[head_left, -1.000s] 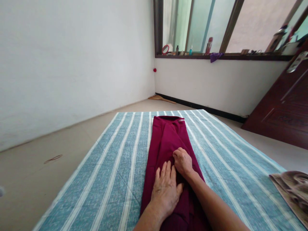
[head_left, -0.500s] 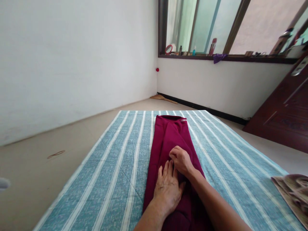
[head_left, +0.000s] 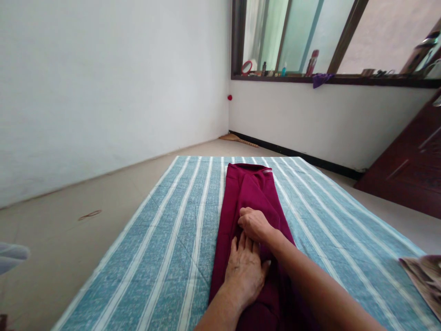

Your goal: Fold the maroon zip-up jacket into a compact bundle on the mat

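A folded maroon garment (head_left: pixel 250 184) is laid lengthwise along the middle of a blue-and-white striped quilted mat (head_left: pixel 155 257), its narrow end lying just short of the mat's far edge and its near end passing out of view at the bottom of the frame. The left hand (head_left: pixel 245 271) is held open and flat on the lower part of the garment, palm down, with the fingers pointed toward the far edge. The right hand (head_left: pixel 255 225), brought in from the right, is placed just above those fingers, with its fingers (head_left: pixel 245 215) curled down onto a fold of the cloth (whether the fabric is actually gripped cannot be told from this view). By the mat's right edge, a crumpled brownish cloth (head_left: pixel 425 280) is cut off by the frame. A pale, blurred object (head_left: pixel 10 257) is seen at the left of the frame, above the beige floor (head_left: pixel 69 257). Beyond the far edge, a straw broom (head_left: pixel 237 137) is laid in the corner of the room. On the window sill (head_left: pixel 344 79), a round red mirror (head_left: pixel 246 67) and a bottle (head_left: pixel 312 62) are stood, and a purple cloth (head_left: pixel 321 80) is draped over the sill. A dark red wooden door (head_left: pixel 409 174) is seen at the right.
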{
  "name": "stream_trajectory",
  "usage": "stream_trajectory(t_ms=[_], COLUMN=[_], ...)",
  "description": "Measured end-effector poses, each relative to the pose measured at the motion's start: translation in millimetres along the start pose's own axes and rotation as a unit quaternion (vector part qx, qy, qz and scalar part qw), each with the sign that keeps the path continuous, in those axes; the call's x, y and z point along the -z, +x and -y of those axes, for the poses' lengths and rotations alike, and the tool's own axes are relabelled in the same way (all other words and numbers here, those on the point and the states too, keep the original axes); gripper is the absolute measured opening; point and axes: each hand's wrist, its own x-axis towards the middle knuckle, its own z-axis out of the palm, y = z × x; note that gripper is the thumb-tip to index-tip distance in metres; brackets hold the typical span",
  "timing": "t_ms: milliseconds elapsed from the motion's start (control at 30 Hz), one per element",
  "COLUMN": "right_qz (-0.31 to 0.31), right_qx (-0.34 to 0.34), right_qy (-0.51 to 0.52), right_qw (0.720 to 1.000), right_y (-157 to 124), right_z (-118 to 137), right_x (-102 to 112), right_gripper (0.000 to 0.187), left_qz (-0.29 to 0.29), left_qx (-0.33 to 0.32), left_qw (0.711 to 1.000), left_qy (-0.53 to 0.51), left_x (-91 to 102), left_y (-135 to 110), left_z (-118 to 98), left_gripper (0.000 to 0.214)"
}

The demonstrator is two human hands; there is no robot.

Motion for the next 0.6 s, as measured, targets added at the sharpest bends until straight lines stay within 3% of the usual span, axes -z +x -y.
stream_trajectory(t_ms=[200,400,500,600], right_qz=[0.007,-0.097,-0.117,-0.082], right_qx=[-0.001,-0.106,-0.088,0.015], right_qy=[0.019,0.093,0.154,0.243], right_qw=[1.0,0.985,0.977,0.966], right_y=[11,15,23,35], right_z=[3,2,46,123], right_x=[0,27,40,39], right_gripper=[0.013,0.027,0.029,0.021], left_qz=[0.004,-0.014,0.016,0.051], left_qx=[0.008,-0.003,0.003,0.012], left_qw=[1.0,1.0,1.0,0.998], left_qy=[0.009,0.002,0.011,0.018], left_x=[2.2,-6.4,-8.9,-8.6], left_y=[0,1,4,6], left_z=[-2,2,4,5], left_gripper=[0.062,0.066,0.062,0.061])
